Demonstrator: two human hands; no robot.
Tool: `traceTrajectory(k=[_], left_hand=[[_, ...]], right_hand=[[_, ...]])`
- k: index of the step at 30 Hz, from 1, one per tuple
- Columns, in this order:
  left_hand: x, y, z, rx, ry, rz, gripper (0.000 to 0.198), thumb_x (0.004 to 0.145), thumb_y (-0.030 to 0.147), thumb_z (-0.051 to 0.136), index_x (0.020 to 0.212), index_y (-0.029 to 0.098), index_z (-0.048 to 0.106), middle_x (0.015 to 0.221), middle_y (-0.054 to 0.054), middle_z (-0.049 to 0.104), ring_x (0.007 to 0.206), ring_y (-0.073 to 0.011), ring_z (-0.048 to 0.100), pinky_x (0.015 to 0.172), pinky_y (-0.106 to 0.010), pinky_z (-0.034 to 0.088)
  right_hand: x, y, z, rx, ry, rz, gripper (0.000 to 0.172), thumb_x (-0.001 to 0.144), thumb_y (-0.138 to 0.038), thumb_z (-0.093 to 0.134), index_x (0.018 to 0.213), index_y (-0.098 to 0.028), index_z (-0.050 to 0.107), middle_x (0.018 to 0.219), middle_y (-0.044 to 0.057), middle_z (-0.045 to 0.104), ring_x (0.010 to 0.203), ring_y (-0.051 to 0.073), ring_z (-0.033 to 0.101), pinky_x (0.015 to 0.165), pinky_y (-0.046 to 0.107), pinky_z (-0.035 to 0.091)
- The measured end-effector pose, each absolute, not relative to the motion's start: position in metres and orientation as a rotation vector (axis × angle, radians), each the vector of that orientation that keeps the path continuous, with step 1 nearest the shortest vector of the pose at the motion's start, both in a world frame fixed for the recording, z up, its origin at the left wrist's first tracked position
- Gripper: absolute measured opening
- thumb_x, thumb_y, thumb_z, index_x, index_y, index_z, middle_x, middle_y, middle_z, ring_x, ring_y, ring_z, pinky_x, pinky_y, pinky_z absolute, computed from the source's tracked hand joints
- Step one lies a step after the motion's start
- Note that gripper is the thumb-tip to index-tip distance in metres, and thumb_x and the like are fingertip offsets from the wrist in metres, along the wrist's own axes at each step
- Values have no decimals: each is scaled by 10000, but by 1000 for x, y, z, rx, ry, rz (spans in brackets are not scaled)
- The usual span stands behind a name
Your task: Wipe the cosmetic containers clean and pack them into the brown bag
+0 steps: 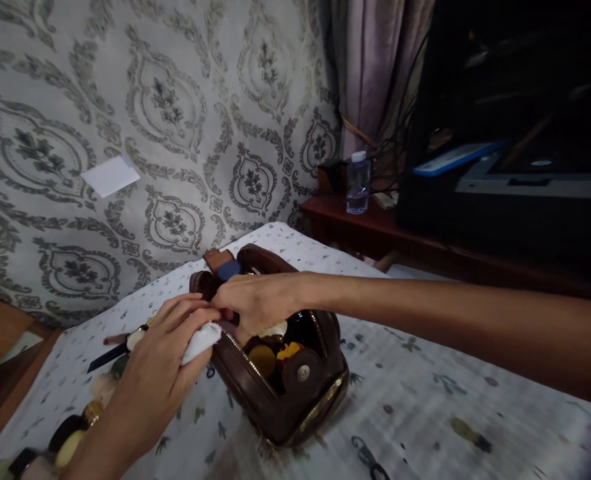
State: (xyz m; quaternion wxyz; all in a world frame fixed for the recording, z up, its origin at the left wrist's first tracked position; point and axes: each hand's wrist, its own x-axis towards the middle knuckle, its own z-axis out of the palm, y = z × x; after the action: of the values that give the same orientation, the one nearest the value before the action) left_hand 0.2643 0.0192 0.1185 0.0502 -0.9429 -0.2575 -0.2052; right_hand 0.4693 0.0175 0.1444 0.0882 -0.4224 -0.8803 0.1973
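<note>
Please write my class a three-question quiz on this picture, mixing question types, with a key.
1. True or false: the brown bag is zipped shut.
2. Which hand holds the white cloth or tissue?
3. Fill the gap: the clear bottle near the curtain has a ____ cap.

Key: 1. False; it is open, with things showing inside. 2. The left hand. 3. White.

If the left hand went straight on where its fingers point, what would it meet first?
Most likely the bare right hand reaching into the open dark-brown leather bag, though exact depth is unclear.
</note>
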Motion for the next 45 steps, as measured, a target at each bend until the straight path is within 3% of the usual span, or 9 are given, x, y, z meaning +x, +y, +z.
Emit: traceTrajectory(k=[8,14,18,23,27,30,34,40,45], left_hand=[[260,17,103,-2806,-847,-846,270,983,288,466,1237,281,556,1273,-41,572,1221,-219,530,1018,-361,446],[261,17,97,-2755,-930,-978,275,959,288,499,1229,237,512,1223,-59,576,1156,-218,570,975,-339,456],[259,18,93,-2706,-885,-1033,227,949,242,507,1174,216,517,1201,-63,570,1153,-213,564,1007,-339,430],[258,19,90,-2688,-860,-1010,242,946,228,504,1187,215,523,1218,-70,566,1164,-215,561,1005,-341,436],[260,18,90,-2681,-852,-978,234,950,221,484,1181,229,525,1228,-75,561,1175,-227,557,1003,-369,450],[261,18,91,-2681,-866,-955,230,957,214,475,1181,236,522,1236,-76,553,1182,-229,551,1008,-380,450],[262,18,91,-2685,-846,-955,234,959,214,477,1188,232,521,1237,-75,550,1175,-223,553,1012,-363,446],[262,17,94,-2712,-849,-915,265,951,198,479,1213,225,511,1255,-79,546,1196,-215,546,1024,-335,439],[264,15,96,-2746,-853,-888,279,951,198,484,1228,230,502,1277,-75,548,1218,-210,539,1035,-328,435]], right_hand=[[471,15,138,-1331,-2592,474,235,822,-178,592,1035,-128,678,878,55,681,811,180,605,590,237,367],[473,25,139,-1388,-2454,498,137,804,-112,590,888,-133,698,751,28,657,716,142,601,545,206,347],[471,38,143,-1409,-2261,394,94,791,-127,612,825,-125,699,769,42,680,724,141,609,539,200,360],[459,51,144,-1490,-2219,595,113,730,-129,618,667,-98,705,618,79,681,610,177,638,512,219,430],[448,58,139,-1530,-2232,393,201,728,-81,582,862,-53,729,902,203,745,835,277,711,615,284,509],[446,61,136,-1542,-2251,322,336,736,-74,585,1056,-64,689,1133,223,707,1026,315,686,704,312,526],[451,63,138,-1564,-2242,405,380,745,-100,589,1119,-78,653,1072,192,733,921,270,709,604,264,500],[457,61,142,-1565,-2277,458,249,738,-110,579,956,-82,697,776,124,752,814,220,713,532,221,445],[467,54,149,-1657,-2162,274,342,777,-156,563,1101,-110,660,1101,171,719,969,269,696,620,255,475]])
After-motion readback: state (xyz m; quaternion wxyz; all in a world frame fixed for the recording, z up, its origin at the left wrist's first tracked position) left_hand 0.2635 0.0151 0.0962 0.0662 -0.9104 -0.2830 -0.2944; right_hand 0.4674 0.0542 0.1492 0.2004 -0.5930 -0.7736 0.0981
